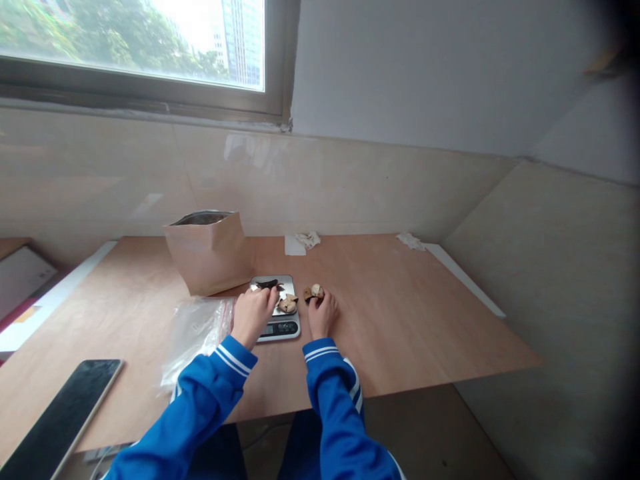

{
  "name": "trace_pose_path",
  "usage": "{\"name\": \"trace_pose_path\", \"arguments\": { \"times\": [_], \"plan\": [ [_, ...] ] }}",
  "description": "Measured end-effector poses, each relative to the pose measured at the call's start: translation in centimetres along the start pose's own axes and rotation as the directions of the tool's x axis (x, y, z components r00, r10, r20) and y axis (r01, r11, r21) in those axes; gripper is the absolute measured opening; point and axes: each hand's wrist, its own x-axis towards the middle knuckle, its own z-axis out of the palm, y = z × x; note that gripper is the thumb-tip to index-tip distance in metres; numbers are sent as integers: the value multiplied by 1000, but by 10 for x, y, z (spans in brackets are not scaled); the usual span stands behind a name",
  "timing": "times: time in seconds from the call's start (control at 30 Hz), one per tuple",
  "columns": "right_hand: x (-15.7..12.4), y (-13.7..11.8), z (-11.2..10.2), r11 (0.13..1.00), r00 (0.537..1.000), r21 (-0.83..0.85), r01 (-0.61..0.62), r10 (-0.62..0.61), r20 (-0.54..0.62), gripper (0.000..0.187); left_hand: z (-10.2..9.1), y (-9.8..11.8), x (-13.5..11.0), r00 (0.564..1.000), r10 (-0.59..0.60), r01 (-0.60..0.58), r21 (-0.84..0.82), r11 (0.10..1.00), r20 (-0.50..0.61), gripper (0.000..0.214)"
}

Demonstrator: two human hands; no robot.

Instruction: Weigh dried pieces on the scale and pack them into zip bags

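Observation:
A small silver kitchen scale (293, 319) sits on the wooden table (410, 320) in front of me. On its platform lie a dark dried piece (269, 284) and a tan dried piece (289, 304). My left hand (253, 315) rests over the scale's left side, fingers curled, tips near the dark piece; I cannot make out a grip. My right hand (321, 312) lies on the table just right of the scale, fingers pinched on a brown and white dried piece (313, 292). Both arms wear blue sleeves with white stripes.
An open brown paper bag (207, 252) stands behind the scale to the left. A clear zip bag (197, 330) lies flat left of my left hand. A dark phone (63, 417) lies at the near left. Crumpled white tissues (309, 239) (411, 241) lie by the tiled wall.

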Motion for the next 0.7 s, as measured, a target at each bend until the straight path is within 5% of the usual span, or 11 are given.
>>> {"name": "trace_pose_path", "arguments": {
  "times": [0.33, 0.5, 0.7],
  "plan": [
    [-1, 2, 0, 999, 1000, 34, 2, -2, -13, 30, -32, -69, -41, 960, -232, 194, -224, 955, -158, 47],
    [-1, 6, 3, 999, 1000, 48, 5, -4, -27, 34, -12, -104, -72, 987, -99, 70, -217, 974, -130, 33],
    [-1, 9, 4, 998, 1000, 69, 1, 1, -24, 43, 18, -131, -94, 1000, 20, -25, -294, 956, -21, 41]
  ]
}}
